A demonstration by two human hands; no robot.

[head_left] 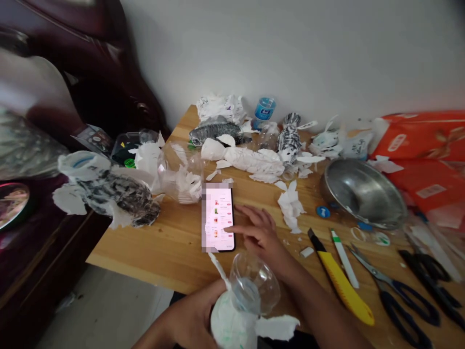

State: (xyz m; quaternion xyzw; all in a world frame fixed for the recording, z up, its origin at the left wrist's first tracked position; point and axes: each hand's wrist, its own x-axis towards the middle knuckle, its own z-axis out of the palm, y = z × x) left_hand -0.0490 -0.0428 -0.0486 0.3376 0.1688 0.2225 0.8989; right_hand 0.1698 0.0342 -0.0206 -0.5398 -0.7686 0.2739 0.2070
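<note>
My left hand (194,315) is wrapped around a plastic bottle (234,317) covered in white paper, close to the table's front edge. Clear plastic flares out from the top of this bottle, and torn paper strips stick out from its sides. My right hand (263,232) reaches over the tabletop with fingers spread, one fingertip on the lit screen of a smartphone (221,218). The phone lies flat, showing a pinkish page with a column of small pictures; its left edge is blurred out.
Paper-wrapped bottles (250,162) and torn scraps (290,206) cover the back. A black-smeared bottle (119,189) lies left. At right are a metal bowl (363,191), a yellow utility knife (341,278), a white-and-green pen-like tool (345,259), scissors (394,291) and orange packaging (428,160).
</note>
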